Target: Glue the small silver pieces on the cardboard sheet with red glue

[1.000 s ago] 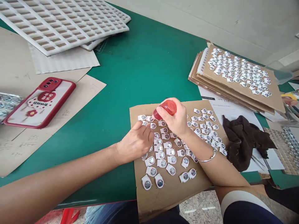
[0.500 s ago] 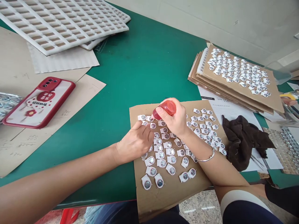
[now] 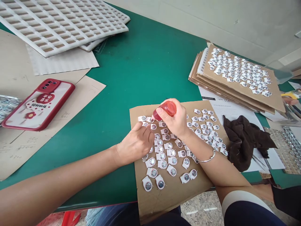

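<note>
My right hand (image 3: 177, 121) is closed around a small red bottle (image 3: 165, 109), tipped down toward the far left corner of a brown cardboard sheet (image 3: 174, 188). Many small white tabs with round metal parts (image 3: 164, 155) lie in rows on that sheet. My left hand (image 3: 136, 142) rests on the sheet's left edge with fingers curled and pressed down near the tabs under the bottle's tip; I cannot make out whether it pinches one.
A stack of cardboard sheets (image 3: 237, 78) covered with the same tabs lies at the right. A dark brown cloth (image 3: 244, 141) sits right of my wrist. A red phone (image 3: 37, 105) lies at the left, white grid trays (image 3: 58, 25) at the far left.
Almost nothing has moved; both hands keep their place, and the view has shifted very slightly.
</note>
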Action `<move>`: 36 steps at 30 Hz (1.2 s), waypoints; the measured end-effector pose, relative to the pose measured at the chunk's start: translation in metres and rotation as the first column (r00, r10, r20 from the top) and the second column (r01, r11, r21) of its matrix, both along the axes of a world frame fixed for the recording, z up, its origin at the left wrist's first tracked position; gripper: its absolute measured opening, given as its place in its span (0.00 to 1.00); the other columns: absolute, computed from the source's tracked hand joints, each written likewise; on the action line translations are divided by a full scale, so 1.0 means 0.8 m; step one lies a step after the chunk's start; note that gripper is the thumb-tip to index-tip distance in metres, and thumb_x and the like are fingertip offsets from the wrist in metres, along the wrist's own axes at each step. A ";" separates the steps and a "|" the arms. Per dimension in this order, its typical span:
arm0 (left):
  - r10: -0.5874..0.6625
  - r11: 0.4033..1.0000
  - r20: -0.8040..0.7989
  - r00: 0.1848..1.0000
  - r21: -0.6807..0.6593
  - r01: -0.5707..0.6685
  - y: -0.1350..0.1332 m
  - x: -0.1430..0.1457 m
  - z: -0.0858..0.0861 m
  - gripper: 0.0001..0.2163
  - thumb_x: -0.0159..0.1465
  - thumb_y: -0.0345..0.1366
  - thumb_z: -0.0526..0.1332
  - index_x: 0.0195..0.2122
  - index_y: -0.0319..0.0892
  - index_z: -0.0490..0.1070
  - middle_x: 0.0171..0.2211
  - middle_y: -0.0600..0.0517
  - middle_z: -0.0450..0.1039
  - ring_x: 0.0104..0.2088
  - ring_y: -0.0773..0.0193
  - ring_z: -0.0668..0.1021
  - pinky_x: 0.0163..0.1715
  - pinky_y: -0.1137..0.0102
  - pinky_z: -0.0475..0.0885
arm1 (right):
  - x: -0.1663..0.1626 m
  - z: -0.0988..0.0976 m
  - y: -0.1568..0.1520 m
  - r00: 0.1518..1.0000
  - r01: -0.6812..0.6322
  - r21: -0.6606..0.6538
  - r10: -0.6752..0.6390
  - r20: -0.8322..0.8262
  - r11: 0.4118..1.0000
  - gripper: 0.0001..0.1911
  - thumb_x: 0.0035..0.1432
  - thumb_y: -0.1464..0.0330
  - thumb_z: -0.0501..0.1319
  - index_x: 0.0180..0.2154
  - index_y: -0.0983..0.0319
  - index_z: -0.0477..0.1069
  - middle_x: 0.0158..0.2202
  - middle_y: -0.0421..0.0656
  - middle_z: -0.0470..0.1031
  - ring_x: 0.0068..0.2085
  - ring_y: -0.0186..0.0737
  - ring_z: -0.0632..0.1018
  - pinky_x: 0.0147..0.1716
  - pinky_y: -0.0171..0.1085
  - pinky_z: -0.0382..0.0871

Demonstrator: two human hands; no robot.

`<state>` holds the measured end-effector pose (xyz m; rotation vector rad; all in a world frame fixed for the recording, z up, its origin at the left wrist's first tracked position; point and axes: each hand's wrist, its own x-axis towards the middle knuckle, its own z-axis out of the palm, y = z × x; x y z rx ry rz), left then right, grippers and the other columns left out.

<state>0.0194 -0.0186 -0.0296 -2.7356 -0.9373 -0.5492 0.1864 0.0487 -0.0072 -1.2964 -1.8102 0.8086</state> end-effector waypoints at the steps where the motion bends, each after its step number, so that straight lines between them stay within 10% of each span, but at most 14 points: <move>1: -0.001 1.000 0.002 1.000 -0.001 0.001 0.000 0.000 0.000 0.11 0.62 0.21 0.50 0.26 0.36 0.66 0.25 0.46 0.70 0.27 0.60 0.70 0.35 0.60 0.66 | 0.000 0.000 0.000 1.000 0.005 0.009 -0.005 -0.003 1.000 0.14 0.51 0.59 0.62 0.36 0.59 0.65 0.32 0.42 0.75 0.32 0.37 0.75 0.36 0.40 0.72; 36: -0.010 1.000 0.024 1.000 0.023 0.009 0.004 -0.002 0.000 0.11 0.63 0.22 0.51 0.27 0.33 0.69 0.28 0.41 0.72 0.30 0.57 0.73 0.34 0.61 0.66 | 0.001 -0.001 0.006 0.998 0.063 0.113 -0.063 -0.004 0.992 0.13 0.51 0.58 0.63 0.34 0.59 0.66 0.29 0.39 0.74 0.29 0.34 0.74 0.31 0.37 0.69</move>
